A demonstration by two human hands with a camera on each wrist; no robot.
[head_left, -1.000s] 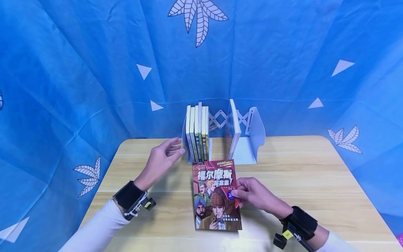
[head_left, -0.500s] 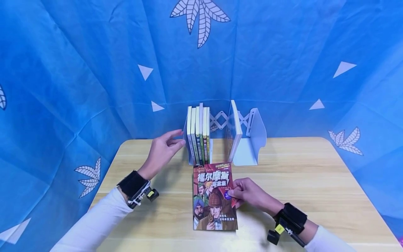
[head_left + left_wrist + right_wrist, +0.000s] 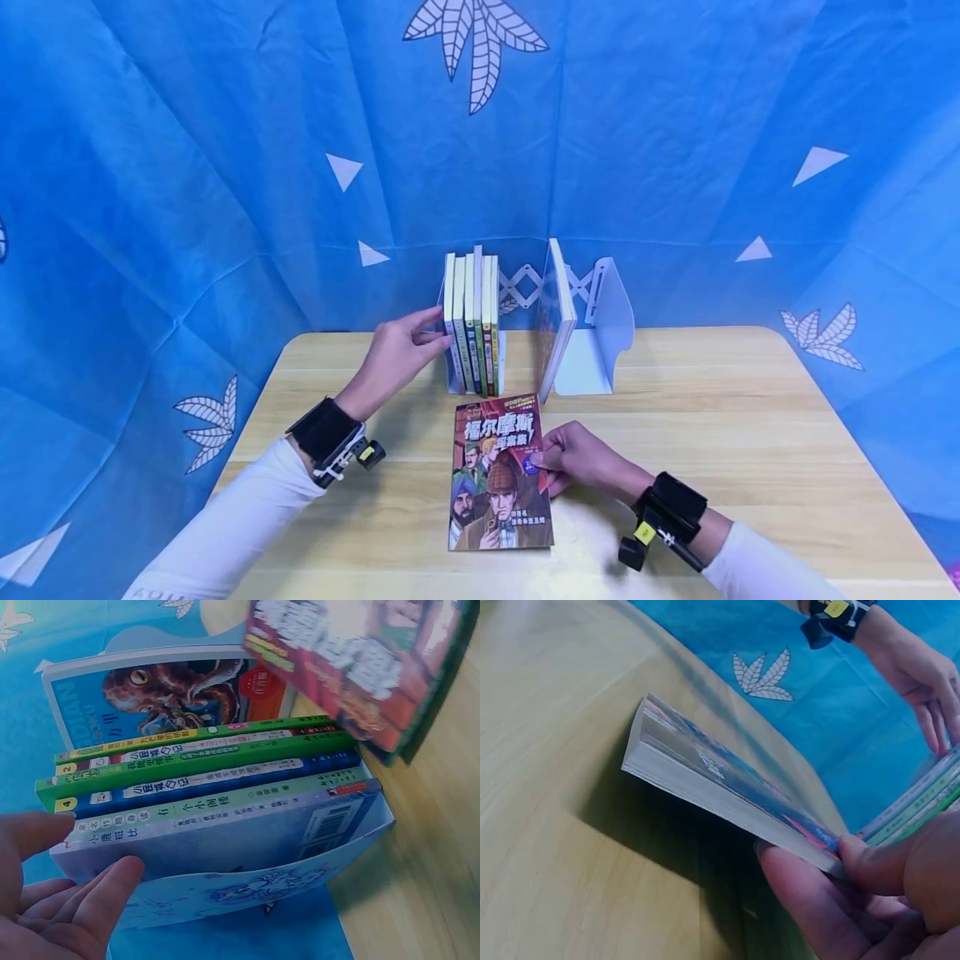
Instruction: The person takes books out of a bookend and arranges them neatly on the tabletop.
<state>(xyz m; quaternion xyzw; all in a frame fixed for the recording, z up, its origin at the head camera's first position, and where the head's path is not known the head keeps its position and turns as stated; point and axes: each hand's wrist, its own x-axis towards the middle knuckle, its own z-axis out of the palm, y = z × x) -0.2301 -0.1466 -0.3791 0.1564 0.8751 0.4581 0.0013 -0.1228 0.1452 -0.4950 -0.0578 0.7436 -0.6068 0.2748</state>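
Observation:
My right hand (image 3: 588,457) pinches a Sherlock Holmes paperback (image 3: 498,500) by its right edge, thumb on the cover and fingers beneath. The right wrist view shows the paperback's page edges (image 3: 705,795), tilted above its shadow on the table. My left hand (image 3: 397,358) reaches to the leftmost standing book (image 3: 452,325), fingers spread and fingertips right at its spine. In the left wrist view, the left fingers (image 3: 112,900) lie beside this pale purple book (image 3: 225,832). Several slim books stand in a row in the white expandable book rack (image 3: 615,317).
A larger book with an octopus cover (image 3: 172,690) leans in the rack's middle, right of the row. White scissor links (image 3: 520,285) join the rack's parts. A blue leaf-patterned curtain (image 3: 675,125) hangs behind the wooden table (image 3: 750,467).
My left hand has moved up and right, up to the leftmost book in the row. My right hand has drawn the paperback slightly left and nearer, away from the rack.

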